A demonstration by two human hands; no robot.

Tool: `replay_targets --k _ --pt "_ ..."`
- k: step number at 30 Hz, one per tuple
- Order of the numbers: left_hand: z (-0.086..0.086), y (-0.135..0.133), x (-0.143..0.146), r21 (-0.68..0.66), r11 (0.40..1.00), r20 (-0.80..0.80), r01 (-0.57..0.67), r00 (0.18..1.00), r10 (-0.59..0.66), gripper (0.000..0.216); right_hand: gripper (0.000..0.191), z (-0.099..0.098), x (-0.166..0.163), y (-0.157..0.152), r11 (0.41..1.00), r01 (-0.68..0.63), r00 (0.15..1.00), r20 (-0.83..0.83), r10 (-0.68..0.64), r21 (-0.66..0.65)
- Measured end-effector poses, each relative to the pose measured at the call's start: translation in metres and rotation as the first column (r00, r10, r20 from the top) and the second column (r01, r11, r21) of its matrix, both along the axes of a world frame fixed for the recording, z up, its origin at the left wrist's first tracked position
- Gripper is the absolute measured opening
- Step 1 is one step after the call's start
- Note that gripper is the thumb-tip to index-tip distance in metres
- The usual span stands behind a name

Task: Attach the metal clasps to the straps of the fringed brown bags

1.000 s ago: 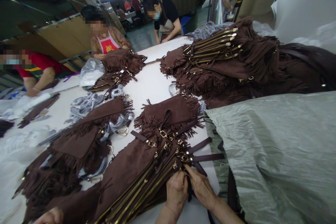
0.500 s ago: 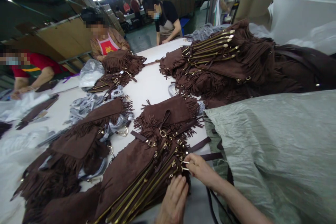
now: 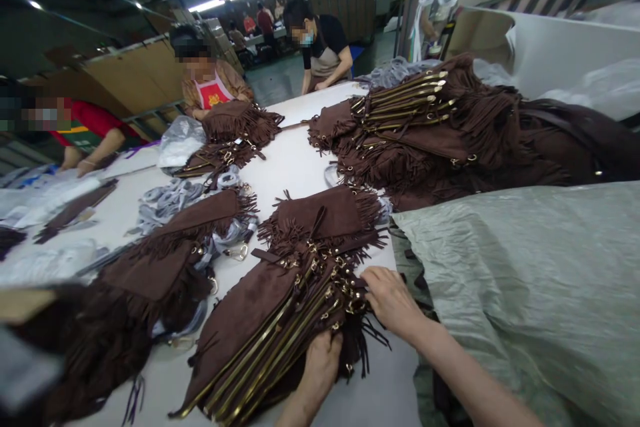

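Note:
A stack of brown suede fringed bags [image 3: 260, 323] with gold zippers and gold rings lies fanned on the white table [image 3: 293, 160] just in front of me. My left hand [image 3: 320, 363] grips the stack's near edge, fingers curled under the fringe. My right hand [image 3: 393, 300] closes on the right end of the stack, where the gold rings and strap ends cluster. A single fringed bag [image 3: 325, 213] lies just beyond the stack.
A large heap of the same bags [image 3: 440, 127] fills the back right. A grey-green sack [image 3: 525, 280] covers the right side. Another bag pile [image 3: 150, 273] and grey straps [image 3: 170, 197] lie left. Three co-workers [image 3: 210, 83] work at the table's far side.
My right hand slid up onto the ring end of the stack. The loose straps that stuck out to the right are drawn in. My left hand took hold of the near edge.

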State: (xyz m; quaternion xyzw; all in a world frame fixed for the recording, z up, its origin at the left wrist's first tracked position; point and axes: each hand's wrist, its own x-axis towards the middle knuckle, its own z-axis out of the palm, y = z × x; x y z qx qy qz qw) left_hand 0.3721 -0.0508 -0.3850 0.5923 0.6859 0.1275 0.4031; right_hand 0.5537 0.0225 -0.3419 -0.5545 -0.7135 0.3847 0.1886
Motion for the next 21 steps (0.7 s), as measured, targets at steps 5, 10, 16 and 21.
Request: replay_targets --k 5,10,16,21 --pt "-0.004 0.004 0.014 -0.148 0.978 -0.016 -0.149 0.989 0.148 0.032 0.022 -0.042 -0.002 -0.064 0.996 0.075 0.996 -0.044 -0.077 -0.051" --pt "-0.010 0.003 0.011 -0.240 0.957 -0.026 -0.163 0.986 0.162 0.031 0.006 -0.088 -0.039 -0.097 0.605 0.241 0.660 -0.329 -0.675 -0.759" --pt "-0.019 0.000 0.006 -0.232 0.963 -0.007 -0.138 0.990 0.141 0.030 0.016 -0.091 -0.059 -0.093 0.353 0.146 0.380 -0.277 -0.883 -0.924" --pt "-0.026 -0.002 0.006 -0.210 0.967 -0.010 -0.143 0.990 0.144 0.029 0.019 -0.090 -0.062 -0.098 0.257 0.154 0.186 -0.228 -0.956 -0.954"
